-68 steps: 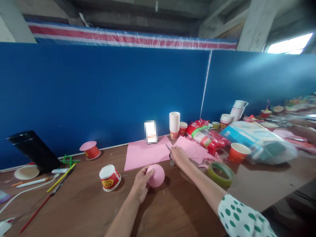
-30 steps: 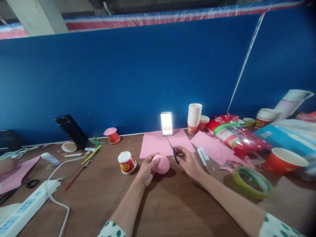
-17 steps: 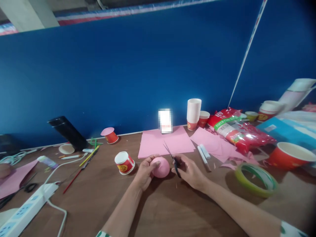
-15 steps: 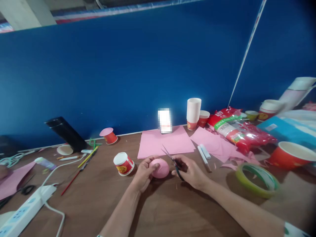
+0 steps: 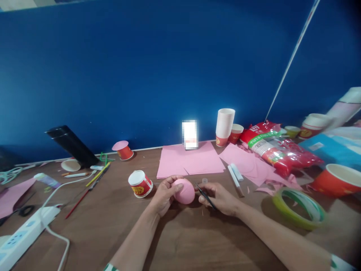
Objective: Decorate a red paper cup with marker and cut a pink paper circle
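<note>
My left hand grips a paper cup whose mouth is covered by a round pink paper disc, held on its side just above the brown table. My right hand is closed on small black-handled scissors, blades shut, their tip pointing at the disc's right edge. A red and white paper cup lies tilted to the left of my left hand. Pink paper sheets lie flat just behind my hands.
A green tape roll, a red cup, a red packet, stacked white cups and two white glue sticks lie right. A power strip, pencils, a black stand and a pink-capped cup lie left. A blue partition backs the table.
My right hand took the scissors from the pink sheets over to the disc beside my left hand. Their blades were apart half a second ago and are now together. My view tilted down.
</note>
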`<state>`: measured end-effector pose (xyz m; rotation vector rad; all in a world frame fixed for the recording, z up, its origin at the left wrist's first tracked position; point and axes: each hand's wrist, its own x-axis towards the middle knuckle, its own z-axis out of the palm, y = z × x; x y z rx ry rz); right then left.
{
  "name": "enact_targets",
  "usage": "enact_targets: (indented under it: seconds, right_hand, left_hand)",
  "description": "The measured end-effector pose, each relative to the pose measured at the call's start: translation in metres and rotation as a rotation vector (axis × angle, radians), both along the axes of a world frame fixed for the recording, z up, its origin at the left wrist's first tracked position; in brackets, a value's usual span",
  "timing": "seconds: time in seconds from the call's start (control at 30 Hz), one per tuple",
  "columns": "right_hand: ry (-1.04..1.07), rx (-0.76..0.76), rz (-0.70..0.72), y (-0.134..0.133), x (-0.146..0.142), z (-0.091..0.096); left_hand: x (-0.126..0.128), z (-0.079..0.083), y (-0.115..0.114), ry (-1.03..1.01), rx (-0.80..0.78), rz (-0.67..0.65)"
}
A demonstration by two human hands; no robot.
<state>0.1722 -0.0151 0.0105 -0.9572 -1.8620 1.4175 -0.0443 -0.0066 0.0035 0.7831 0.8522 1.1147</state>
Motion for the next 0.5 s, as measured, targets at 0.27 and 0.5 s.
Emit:
enact_targets:
  seconds: [0.27, 0.5]
  right_hand:
    - [0.025, -0.132, 0.108, 0.0043, 0.0062, -0.0042]
    - [-0.019, -0.120, 0.143, 0.0061, 0.0071, -0.0037]
  left_hand:
    - [0.0002, -0.0002, 0.0000, -0.018, -0.005, -0.012]
    - [0.0005, 0.0025, -0.0013, -0.037, -0.015, -0.017]
